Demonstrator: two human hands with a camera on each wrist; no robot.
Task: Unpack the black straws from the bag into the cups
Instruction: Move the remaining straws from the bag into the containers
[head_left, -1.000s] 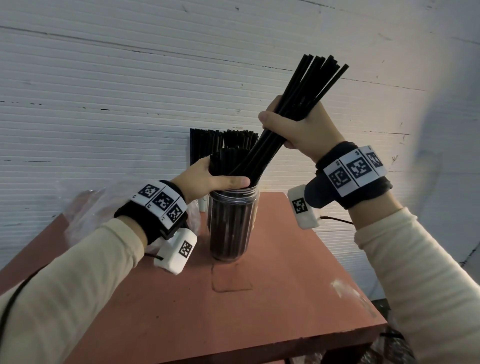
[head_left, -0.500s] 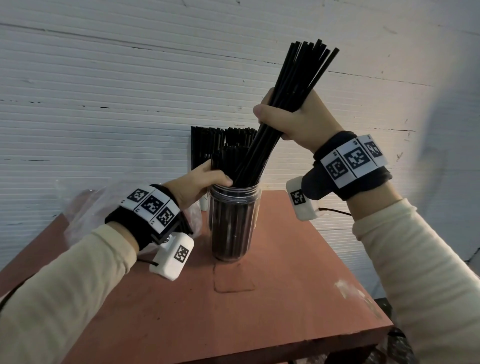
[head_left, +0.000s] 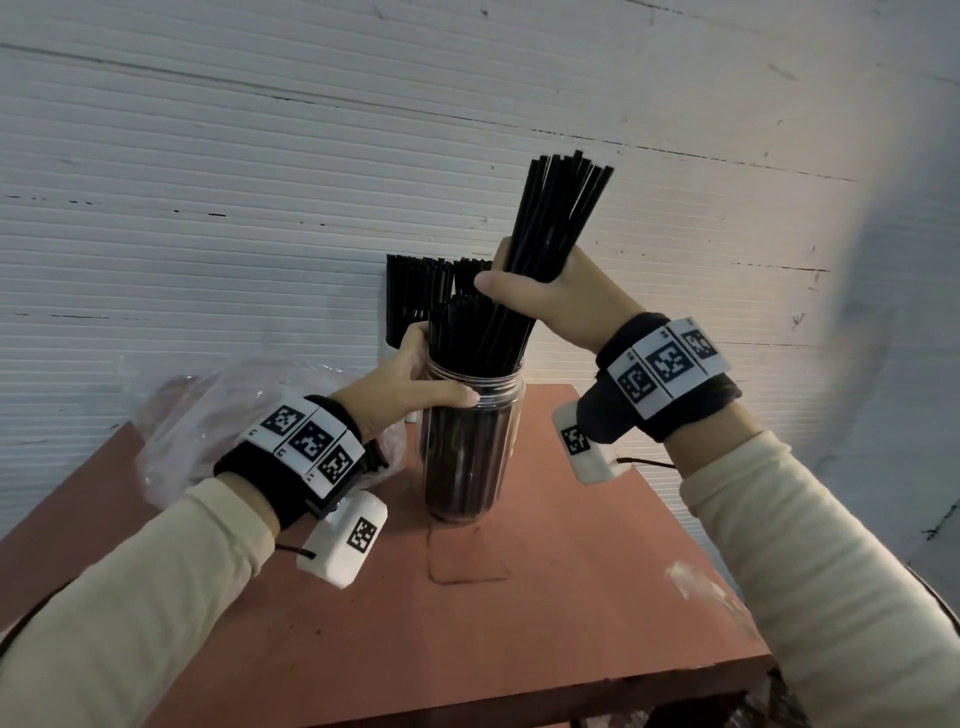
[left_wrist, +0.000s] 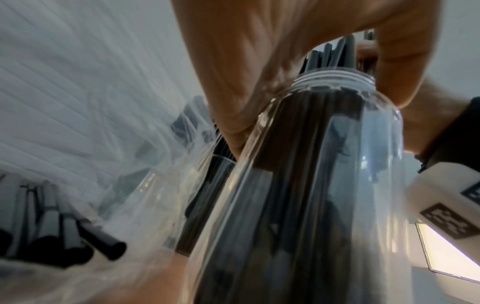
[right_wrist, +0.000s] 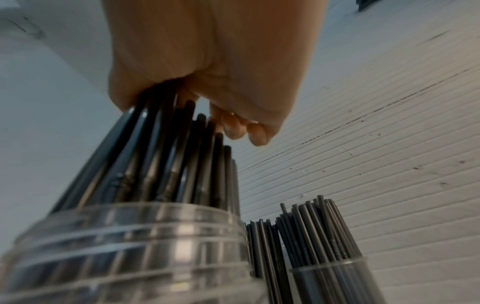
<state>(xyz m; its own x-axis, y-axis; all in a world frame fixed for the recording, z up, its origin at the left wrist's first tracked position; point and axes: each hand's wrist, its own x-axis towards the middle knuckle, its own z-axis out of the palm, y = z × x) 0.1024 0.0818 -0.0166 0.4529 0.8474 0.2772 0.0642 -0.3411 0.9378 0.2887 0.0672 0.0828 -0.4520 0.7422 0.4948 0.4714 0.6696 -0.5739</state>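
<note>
A clear plastic cup (head_left: 470, 457) (left_wrist: 311, 185) (right_wrist: 130, 257) packed with black straws stands mid-table. My left hand (head_left: 415, 382) (left_wrist: 259, 67) grips its rim. My right hand (head_left: 545, 299) (right_wrist: 207, 67) holds a bundle of black straws (head_left: 556, 218) (right_wrist: 166, 144) just above the cup, with their lower ends inside the mouth. The clear plastic bag (head_left: 208, 415) (left_wrist: 91, 185) lies at the left with several black straws (left_wrist: 64, 236) inside. More cups of straws (head_left: 415, 291) (right_wrist: 324, 236) stand behind, against the wall.
The reddish table (head_left: 519, 623) ends close at its front and right edges. A white ribbed wall (head_left: 260, 182) rises right behind the cups. A marked rectangle (head_left: 467, 556) sits on the tabletop in front of the cup.
The right hand has lowered the bundle deeper into the cup and stood it more upright. The left hand has slid from the straw tops down onto the cup's rim.
</note>
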